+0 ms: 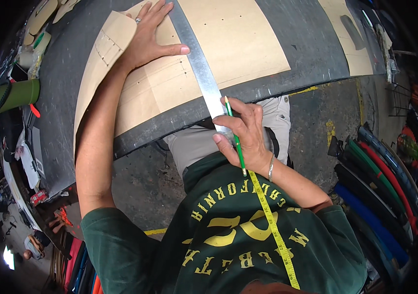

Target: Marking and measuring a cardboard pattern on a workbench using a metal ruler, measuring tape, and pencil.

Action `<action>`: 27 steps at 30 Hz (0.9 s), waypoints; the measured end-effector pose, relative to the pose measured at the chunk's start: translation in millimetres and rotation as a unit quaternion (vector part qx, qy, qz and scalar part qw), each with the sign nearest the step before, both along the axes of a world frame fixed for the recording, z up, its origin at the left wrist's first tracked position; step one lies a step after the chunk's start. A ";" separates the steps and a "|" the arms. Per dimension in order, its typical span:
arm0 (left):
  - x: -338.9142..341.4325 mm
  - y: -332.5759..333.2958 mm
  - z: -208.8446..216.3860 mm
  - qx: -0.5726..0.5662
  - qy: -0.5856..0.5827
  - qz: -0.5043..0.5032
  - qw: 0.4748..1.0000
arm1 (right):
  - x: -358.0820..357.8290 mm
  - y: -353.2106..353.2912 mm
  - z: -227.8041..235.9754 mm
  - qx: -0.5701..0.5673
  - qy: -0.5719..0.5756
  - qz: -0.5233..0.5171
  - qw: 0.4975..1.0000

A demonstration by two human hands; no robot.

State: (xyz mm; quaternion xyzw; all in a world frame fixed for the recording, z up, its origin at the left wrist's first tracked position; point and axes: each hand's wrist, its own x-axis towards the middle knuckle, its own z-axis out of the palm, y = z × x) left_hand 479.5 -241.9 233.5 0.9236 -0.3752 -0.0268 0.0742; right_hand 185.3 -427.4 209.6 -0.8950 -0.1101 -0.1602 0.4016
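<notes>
A: What is the room like in the head view?

B: It is a busy workroom. A big dark table (309,44) goes across the top, and a worn grey floor (311,112) shows below it.

A: Are there things to keep stuff in?

B: On the far right is a black wire rack (399,100), but it is too dark to tell what is in it. Lower down, coloured rolls (385,171) are packed side by side: red, green, blue and black. On the left is a round green thing (25,95). I can't tell if it is a tub or what is inside.

A: Where is the paper?

B: The big brown paper (238,44) is on the table, with lines and little dots on it. Its left side curls up by the left arm. A shiny metal ruler (196,59) lies across it, and its near end pokes out past the table edge.

A: And the hands?

B: The left hand (145,41) is spread out on the paper, with its thumb on the ruler. The right hand (250,132) has bent fingers. It holds a green pencil (239,152), tip up, at the ruler's near end. A yellow measuring tape (280,243) hangs down the green shirt (120,245).
</notes>
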 end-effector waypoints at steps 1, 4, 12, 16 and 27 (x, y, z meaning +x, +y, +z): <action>1.7 2.9 -4.5 -0.013 -0.018 -0.006 1.000 | 0.0 0.5 0.1 0.001 0.000 0.002 1.000; 6.1 5.9 -7.5 -0.013 -0.012 -0.008 1.000 | 1.5 0.3 1.6 -0.002 -0.003 0.003 1.000; -3.0 -2.2 5.4 -0.023 0.019 0.005 1.000 | -0.1 -4.7 4.8 -0.003 0.009 0.003 1.000; 18.5 21.6 -36.9 -0.042 -0.073 -0.023 0.996 | 2.4 -2.0 9.6 0.002 0.005 0.019 1.000; 0.4 -2.4 1.9 -0.029 0.021 0.006 0.999 | 3.4 -14.6 18.1 0.005 0.021 0.021 1.000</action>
